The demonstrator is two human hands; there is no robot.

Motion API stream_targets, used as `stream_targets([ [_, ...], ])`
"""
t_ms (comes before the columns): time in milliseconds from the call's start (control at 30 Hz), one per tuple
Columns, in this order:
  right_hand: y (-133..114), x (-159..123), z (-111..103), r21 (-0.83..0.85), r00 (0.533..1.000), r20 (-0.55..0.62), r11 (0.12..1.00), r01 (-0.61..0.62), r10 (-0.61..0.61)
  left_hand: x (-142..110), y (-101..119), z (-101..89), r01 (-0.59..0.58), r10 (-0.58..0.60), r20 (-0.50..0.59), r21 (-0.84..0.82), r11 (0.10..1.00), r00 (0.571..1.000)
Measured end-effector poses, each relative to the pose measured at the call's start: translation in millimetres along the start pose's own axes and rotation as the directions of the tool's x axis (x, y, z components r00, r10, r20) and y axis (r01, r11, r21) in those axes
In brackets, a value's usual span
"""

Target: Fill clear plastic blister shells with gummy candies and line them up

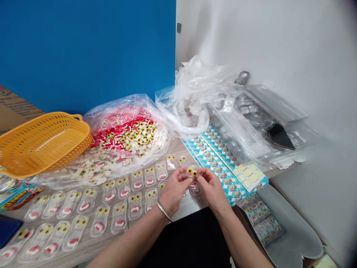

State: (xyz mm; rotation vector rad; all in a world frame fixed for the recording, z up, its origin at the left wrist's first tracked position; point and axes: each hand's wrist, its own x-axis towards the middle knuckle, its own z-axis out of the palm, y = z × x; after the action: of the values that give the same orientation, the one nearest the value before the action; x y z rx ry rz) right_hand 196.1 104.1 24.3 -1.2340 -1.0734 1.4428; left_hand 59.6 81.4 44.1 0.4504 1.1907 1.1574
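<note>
My left hand [173, 190] and my right hand [214, 187] meet at a clear plastic blister tray [196, 188], fingers closed at its upper end. Two yellow eye-shaped pieces with dark centres [192, 171] show between my fingertips. A red-and-white mouth-shaped piece sits lower in the same tray. My fingers partly cover the tray's edges. Left of my hands, rows of similar clear trays [119, 217] lie on the table [95, 251], most with two yellow eyes above a red-and-white mouth.
Behind the rows, an open clear bag [164, 139] holds loose eyes and mouths. An orange basket [64, 139] stands at left. Blue patterned printed sheets [223, 163] and bagged clear plastic trays [237, 126] lie at right. Below the right edge, a lined container [295, 227] holds packed sheets.
</note>
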Motion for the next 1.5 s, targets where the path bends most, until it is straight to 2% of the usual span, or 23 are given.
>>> stream_targets([
  [67, -0.1, 15.3, -13.2, -0.157, 1.0, 0.005, 0.988, -0.002, 0.002, 3.5, 3.7, -6.4, -0.06, 0.065, -0.051, 0.086, 0.994, 0.997],
  [133, -1.0, 33.8, -28.8, -0.347, 1.0, 0.015, 0.938, 0.001, 0.004, 7.4, 8.0, -13.7, -0.133, 0.151, -0.083, 0.19, 0.973, 0.985],
  [267, -2.2, 64.3, -48.0, -0.548, 0.997, 0.066, 0.836, 0.005, 0.038, 13.9, 11.9, -24.1, -0.253, 0.285, -0.014, 0.423, 0.87, 0.958],
  [400, -1.1, 73.5, -45.1, -0.701, 0.993, 0.116, 0.71, 0.061, 0.029, 16.1, 11.0, -27.6, -0.33, 0.375, 0.053, 0.597, 0.731, 0.926],
  [500, -0.7, 73.9, -40.3, -0.772, 0.992, 0.127, 0.628, 0.104, -0.008, 16.2, 13.1, -28.9, -0.418, 0.477, 0.148, 0.739, 0.528, 0.866],
  [567, -2.0, 76.3, -38.4, -0.799, 0.991, 0.131, 0.588, 0.123, -0.03, 15.5, 15.2, -28.7, -0.504, 0.533, 0.28, 0.795, 0.338, 0.798],
  [633, -4.9, 82.6, -36.2, -0.815, 0.99, 0.129, 0.564, 0.134, -0.05, 13.8, 15.9, -26.8, -0.575, 0.533, 0.41, 0.797, 0.186, 0.74],
  [733, -10.2, 101.7, -26.3, -0.831, 0.99, 0.113, 0.538, 0.143, -0.087, 9.7, 13.1, -21.2, -0.62, 0.511, 0.501, 0.781, 0.081, 0.699],
  [833, -13.5, 128.8, -4.6, -0.844, 0.988, 0.11, 0.515, 0.149, -0.106, 4.4, 8.8, -16.2, -0.635, 0.492, 0.523, 0.769, 0.08, 0.696],
  [967, -12.7, 157.5, 30.9, -0.859, 0.984, 0.13, 0.483, 0.172, -0.12, -9.6, 9.2, -20.0, -0.629, 0.43, 0.519, 0.759, 0.165, 0.739],
  [1133, -8.3, 155.6, 54.4, -0.899, 0.978, 0.149, 0.392, 0.194, -0.142, -44.1, 13.9, -43.9, -0.581, 0.302, 0.515, 0.79, 0.196, 0.802],
  [1333, -13.1, 141.8, 55.8, -0.922, 0.966, 0.176, 0.314, 0.229, -0.188, -76.2, 9.1, -68.3, -0.58, 0.224, 0.54, 0.788, 0.205, 0.812],
  [1433, -21.6, 130.5, 40.6, -0.915, 0.957, 0.182, 0.317, 0.249, -0.226, -83.2, 4.3, -76.0, -0.579, 0.23, 0.537, 0.791, 0.196, 0.811],
  [1500, -26.1, 110.5, 20.5, -0.914, 0.954, 0.173, 0.322, 0.249, -0.245, -86.6, 1.2, -82.0, -0.573, 0.243, 0.527, 0.797, 0.192, 0.814],
])
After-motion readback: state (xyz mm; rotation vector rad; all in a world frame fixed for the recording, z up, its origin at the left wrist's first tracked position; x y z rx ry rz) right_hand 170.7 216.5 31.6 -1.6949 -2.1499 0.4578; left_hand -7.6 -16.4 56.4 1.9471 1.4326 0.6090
